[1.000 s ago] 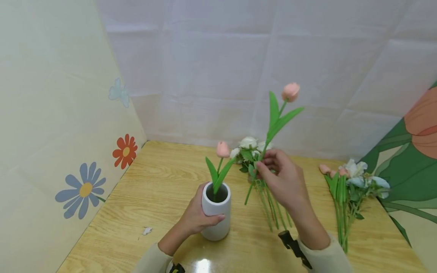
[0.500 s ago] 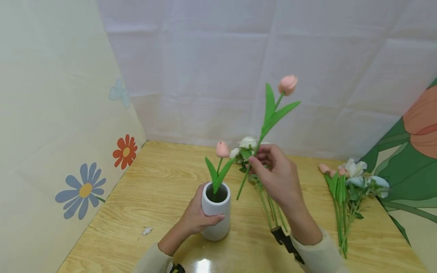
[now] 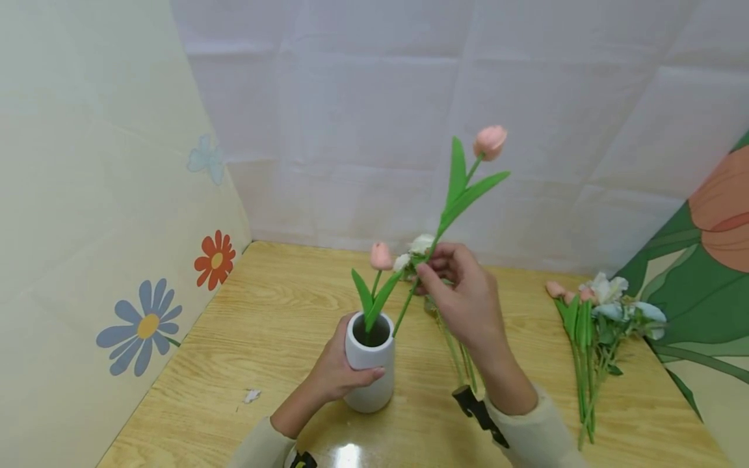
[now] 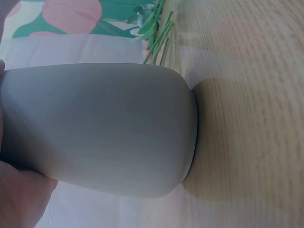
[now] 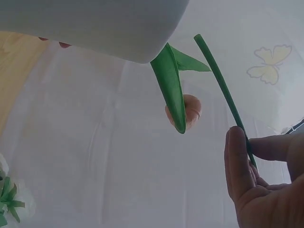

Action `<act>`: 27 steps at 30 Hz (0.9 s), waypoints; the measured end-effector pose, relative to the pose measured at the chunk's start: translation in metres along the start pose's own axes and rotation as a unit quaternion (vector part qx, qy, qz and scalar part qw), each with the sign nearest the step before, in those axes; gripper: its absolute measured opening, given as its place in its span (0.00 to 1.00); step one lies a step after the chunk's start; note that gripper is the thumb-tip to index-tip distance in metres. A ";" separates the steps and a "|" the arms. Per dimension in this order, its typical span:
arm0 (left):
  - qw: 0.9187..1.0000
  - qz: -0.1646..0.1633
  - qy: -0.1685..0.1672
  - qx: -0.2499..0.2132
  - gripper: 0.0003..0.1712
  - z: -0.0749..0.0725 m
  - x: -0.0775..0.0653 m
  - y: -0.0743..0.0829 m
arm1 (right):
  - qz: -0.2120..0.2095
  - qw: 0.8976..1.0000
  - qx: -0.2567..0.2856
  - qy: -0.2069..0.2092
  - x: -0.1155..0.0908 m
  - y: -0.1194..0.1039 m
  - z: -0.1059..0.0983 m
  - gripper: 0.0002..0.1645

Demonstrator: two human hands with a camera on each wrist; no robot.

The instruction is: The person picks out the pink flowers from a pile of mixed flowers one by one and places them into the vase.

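Observation:
A white vase [image 3: 370, 383] stands upright on the table, and my left hand [image 3: 342, 367] grips it round its left side. One pink tulip [image 3: 381, 257] with green leaves rises from its mouth. Between thumb and fingers my right hand [image 3: 462, 292] pinches the stem of a second pink tulip [image 3: 490, 142], which tilts with its bloom up to the right. In the head view its lower end overlaps the vase's right rim; in the right wrist view that stem's end [image 5: 198, 38] stands free, apart from the vase [image 5: 109, 28].
White flowers [image 3: 421, 246] lie behind my right hand, partly hidden by it. At the table's right side lies a bunch of tulips and white and bluish flowers [image 3: 585, 331]. A small white scrap [image 3: 252, 395] lies on the wooden table [image 3: 281, 292]. A cloth backdrop [image 3: 351, 130] rises behind.
My right hand has moved left with its tulip, bringing the stem's lower end from right of the vase to its rim. My left hand and the vase have stayed put.

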State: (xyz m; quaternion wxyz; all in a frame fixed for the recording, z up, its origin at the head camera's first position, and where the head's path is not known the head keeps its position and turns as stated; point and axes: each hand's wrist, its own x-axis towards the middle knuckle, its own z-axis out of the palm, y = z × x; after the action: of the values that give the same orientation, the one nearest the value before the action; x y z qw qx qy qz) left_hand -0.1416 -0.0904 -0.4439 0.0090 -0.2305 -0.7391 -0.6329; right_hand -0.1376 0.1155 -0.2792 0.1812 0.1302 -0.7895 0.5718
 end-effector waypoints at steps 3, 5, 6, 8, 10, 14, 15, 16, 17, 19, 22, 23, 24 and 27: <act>1.000 -0.001 -0.002 0.001 0.53 0.000 0.000 0.000 | -0.003 1.000 0.007 -0.001 0.000 -0.001 0.003 0.13; 1.000 0.000 -0.003 0.002 0.53 0.000 0.000 0.000 | -0.004 1.000 0.013 -0.003 0.001 -0.001 0.005 0.13; 1.000 -0.001 -0.003 0.003 0.53 0.000 0.000 0.000 | -0.005 1.000 0.014 -0.004 0.001 -0.001 0.005 0.13; 1.000 -0.002 -0.003 0.003 0.53 0.000 0.000 0.000 | -0.008 1.000 0.019 -0.005 0.001 -0.001 0.007 0.13; 1.000 -0.003 -0.002 0.003 0.53 0.000 0.000 0.000 | -0.010 1.000 0.024 -0.006 0.001 0.000 0.009 0.12; 1.000 -0.002 -0.003 0.004 0.53 0.000 0.000 0.000 | -0.012 1.000 0.027 -0.003 0.002 0.001 0.014 0.12; 1.000 -0.002 -0.003 0.005 0.53 0.000 0.000 0.000 | -0.013 0.999 0.029 -0.003 0.002 0.002 0.015 0.11; 1.000 -0.002 -0.004 0.005 0.53 0.000 0.000 0.000 | -0.013 0.999 0.029 -0.003 0.002 0.003 0.016 0.11; 1.000 -0.002 -0.004 0.004 0.54 0.000 0.000 -0.001 | -0.014 0.999 0.028 -0.004 0.001 0.003 0.017 0.11; 1.000 -0.002 -0.005 0.003 0.54 0.000 0.000 -0.001 | -0.017 0.999 0.029 -0.006 0.001 0.005 0.019 0.11; 1.000 -0.003 -0.005 0.002 0.54 0.000 0.000 0.000 | -0.020 1.000 0.019 -0.010 0.000 0.006 0.021 0.11; 1.000 -0.004 -0.004 0.002 0.54 0.000 0.000 0.000 | -0.021 1.000 0.016 -0.012 -0.001 0.007 0.021 0.11; 1.000 -0.004 -0.003 0.002 0.54 0.000 0.000 0.001 | -0.020 1.000 0.014 -0.015 -0.001 0.007 0.022 0.12; 1.000 -0.005 -0.001 0.003 0.53 0.000 0.000 0.002 | -0.018 1.000 0.009 -0.021 -0.002 0.008 0.023 0.12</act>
State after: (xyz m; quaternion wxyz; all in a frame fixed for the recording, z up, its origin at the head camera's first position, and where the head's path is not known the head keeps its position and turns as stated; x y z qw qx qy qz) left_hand -0.1408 -0.0903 -0.4424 0.0057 -0.2278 -0.7422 -0.6303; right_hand -0.1424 0.0964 -0.2936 0.1733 0.1579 -0.7853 0.5730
